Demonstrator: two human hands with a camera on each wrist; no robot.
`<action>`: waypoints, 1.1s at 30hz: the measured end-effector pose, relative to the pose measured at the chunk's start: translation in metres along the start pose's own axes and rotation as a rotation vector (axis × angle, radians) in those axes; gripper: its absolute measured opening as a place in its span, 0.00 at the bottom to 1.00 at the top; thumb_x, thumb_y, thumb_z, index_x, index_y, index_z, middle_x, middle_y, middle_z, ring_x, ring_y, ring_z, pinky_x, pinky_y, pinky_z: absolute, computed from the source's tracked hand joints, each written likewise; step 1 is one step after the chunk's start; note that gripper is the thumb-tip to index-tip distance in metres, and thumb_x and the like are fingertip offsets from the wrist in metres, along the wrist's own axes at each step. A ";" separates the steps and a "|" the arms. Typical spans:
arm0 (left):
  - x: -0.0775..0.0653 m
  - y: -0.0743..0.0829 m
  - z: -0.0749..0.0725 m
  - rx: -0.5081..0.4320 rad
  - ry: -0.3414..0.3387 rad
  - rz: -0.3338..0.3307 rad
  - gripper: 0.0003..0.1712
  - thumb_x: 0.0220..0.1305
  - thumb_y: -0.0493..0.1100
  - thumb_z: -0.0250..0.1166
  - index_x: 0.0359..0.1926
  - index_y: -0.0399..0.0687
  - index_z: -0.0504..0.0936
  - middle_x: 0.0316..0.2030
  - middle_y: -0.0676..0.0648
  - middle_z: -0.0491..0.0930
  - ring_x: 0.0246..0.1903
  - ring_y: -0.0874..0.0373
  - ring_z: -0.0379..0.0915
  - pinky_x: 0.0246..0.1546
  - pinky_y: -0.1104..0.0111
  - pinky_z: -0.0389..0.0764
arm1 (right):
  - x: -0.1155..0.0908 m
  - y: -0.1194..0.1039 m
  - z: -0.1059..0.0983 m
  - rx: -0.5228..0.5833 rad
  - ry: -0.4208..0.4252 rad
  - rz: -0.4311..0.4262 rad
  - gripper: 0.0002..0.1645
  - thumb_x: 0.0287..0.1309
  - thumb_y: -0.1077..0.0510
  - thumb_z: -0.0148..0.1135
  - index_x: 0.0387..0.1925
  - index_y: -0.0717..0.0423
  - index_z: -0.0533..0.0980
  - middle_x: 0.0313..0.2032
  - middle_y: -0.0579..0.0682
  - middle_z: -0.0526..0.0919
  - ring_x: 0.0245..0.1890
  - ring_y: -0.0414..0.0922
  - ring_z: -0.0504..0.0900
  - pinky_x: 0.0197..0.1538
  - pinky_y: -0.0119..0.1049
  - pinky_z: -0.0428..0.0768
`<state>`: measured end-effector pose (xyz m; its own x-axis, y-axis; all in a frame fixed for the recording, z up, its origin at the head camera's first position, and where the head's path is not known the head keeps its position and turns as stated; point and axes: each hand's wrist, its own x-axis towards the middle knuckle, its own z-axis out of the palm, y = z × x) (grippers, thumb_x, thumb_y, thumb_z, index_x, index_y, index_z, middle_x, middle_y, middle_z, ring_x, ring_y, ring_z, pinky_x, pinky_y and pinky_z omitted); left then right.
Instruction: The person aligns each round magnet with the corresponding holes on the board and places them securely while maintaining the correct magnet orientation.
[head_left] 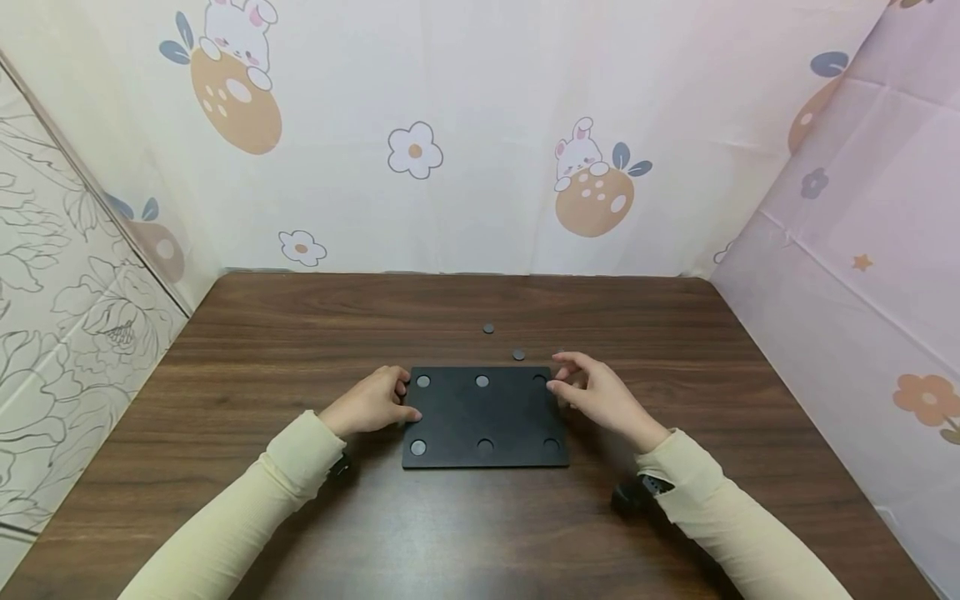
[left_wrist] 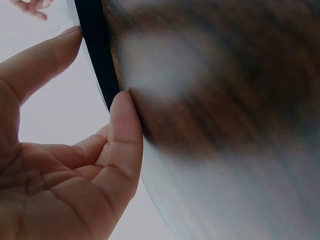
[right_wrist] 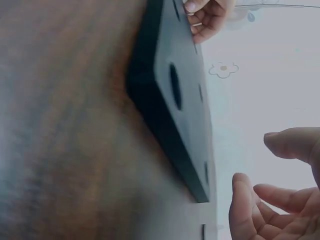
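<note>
A black rectangular board [head_left: 517, 421] with round recesses lies flat on the table. Pale grey rounds show in its back-left, back-middle and front-left recesses; the front-middle and front-right ones look dark. My left hand [head_left: 371, 402] holds the board's left edge, thumb on top and fingers along the side. Beside the back-right corner hovers my right hand [head_left: 600, 398], thumb and fingers apart, nothing visible between them. In the right wrist view, the right hand [right_wrist: 280, 200] appears clear of the board. Just behind the board lie two small dark discs, a nearer disc [head_left: 518, 355] and a farther disc [head_left: 488, 328].
The brown wood-grain table [head_left: 315, 325] extends around the board on every side. A patterned curtain [head_left: 480, 208] hangs along its back edge, with more printed cloth at left and right. Dark wrist devices [head_left: 637, 493] sit below both sleeves.
</note>
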<state>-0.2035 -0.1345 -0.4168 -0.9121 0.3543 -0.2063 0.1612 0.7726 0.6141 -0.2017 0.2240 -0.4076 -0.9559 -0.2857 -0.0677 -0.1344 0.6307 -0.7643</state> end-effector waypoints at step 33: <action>0.000 0.000 0.001 0.004 0.007 0.011 0.36 0.55 0.45 0.74 0.58 0.29 0.71 0.44 0.41 0.75 0.42 0.53 0.72 0.45 0.59 0.76 | 0.087 -0.038 -0.003 -0.193 0.218 -0.178 0.22 0.66 0.53 0.61 0.58 0.57 0.74 0.44 0.54 0.81 0.42 0.50 0.81 0.47 0.47 0.79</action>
<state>-0.2036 -0.1343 -0.4174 -0.9128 0.3592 -0.1941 0.1728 0.7705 0.6135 -0.2810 0.1775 -0.3822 -0.9436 -0.2557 0.2105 -0.3311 0.7157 -0.6149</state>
